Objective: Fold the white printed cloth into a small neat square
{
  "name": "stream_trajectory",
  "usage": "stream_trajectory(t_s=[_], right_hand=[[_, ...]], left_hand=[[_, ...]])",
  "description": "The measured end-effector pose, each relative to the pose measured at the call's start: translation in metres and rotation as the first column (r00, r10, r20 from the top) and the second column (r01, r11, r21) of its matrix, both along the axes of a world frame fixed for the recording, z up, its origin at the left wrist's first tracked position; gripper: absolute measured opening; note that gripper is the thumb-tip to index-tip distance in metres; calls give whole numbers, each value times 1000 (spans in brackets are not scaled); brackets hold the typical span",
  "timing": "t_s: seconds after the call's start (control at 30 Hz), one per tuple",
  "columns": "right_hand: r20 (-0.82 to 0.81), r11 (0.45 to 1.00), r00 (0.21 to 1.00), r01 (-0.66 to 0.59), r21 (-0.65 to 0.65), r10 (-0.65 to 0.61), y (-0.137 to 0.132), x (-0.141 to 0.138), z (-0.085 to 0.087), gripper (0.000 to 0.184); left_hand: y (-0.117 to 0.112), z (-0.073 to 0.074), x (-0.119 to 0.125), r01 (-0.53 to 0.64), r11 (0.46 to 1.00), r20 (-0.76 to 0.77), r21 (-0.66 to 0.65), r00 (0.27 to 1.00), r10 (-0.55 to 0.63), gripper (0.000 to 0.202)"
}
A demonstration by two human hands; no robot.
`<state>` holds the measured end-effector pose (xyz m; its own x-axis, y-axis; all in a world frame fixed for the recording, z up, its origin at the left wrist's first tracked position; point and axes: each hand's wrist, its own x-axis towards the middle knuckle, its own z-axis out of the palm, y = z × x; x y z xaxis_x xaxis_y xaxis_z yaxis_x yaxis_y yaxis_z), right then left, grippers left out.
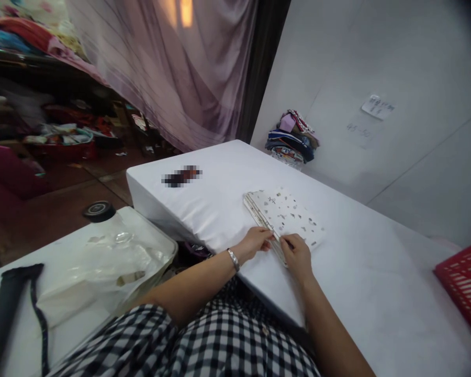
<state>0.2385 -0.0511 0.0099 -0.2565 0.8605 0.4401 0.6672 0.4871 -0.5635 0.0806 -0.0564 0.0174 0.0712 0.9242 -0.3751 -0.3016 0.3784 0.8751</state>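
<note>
A folded white cloth (pixel 286 213) with small dark prints lies on the white-covered table (pixel 357 272). My left hand (pixel 254 242), a silver bangle on its wrist, rests at the cloth's near left edge with fingers curled onto the folded layers. My right hand (pixel 297 255) pinches the same near edge just to the right. Both hands meet at that corner of the cloth.
A red plastic basket (pixel 463 283) sits at the table's right edge. A pile of folded fabrics (pixel 292 137) lies at the far end by the wall. A blurred dark object (pixel 181 176) lies on the far left corner. A plastic-covered surface (pixel 102 262) with a black strap (pixel 8 309) stands to the left.
</note>
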Motion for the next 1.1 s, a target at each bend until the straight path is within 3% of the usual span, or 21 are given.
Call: stream_trajectory(t_s=[0.2, 0.43, 0.53, 0.7, 0.87, 1.0, 1.1], right_hand=[[-74, 1000, 997, 16, -16, -17, 1, 1, -1, 25], [66, 1000, 998, 18, 17, -19, -3, -3, 1, 28], [51, 1000, 999, 12, 9, -12, -3, -2, 2, 28], [-82, 1000, 996, 20, -21, -22, 1, 2, 1, 28], [-80, 999, 996, 28, -32, -31, 2, 1, 0, 24], [-74, 999, 997, 28, -41, -31, 2, 1, -1, 25], [-56, 999, 998, 36, -40, -38, 3, 2, -3, 26]], left_hand=[[14, 5, -7, -82, 996, 27, 22, 996, 82, 11], [33, 20, -15, -116, 992, 1, 52, 993, 117, 15], [46, 22, -17, -119, 990, -57, 79, 991, 124, 19], [57, 15, -27, -105, 982, -229, 157, 964, 139, 27], [47, -1, -33, -111, 960, -427, 255, 878, 215, 29], [36, -9, -24, -13, 966, -500, 257, 854, 144, 8], [32, -11, -14, 55, 971, -507, 232, 859, 73, 14]])
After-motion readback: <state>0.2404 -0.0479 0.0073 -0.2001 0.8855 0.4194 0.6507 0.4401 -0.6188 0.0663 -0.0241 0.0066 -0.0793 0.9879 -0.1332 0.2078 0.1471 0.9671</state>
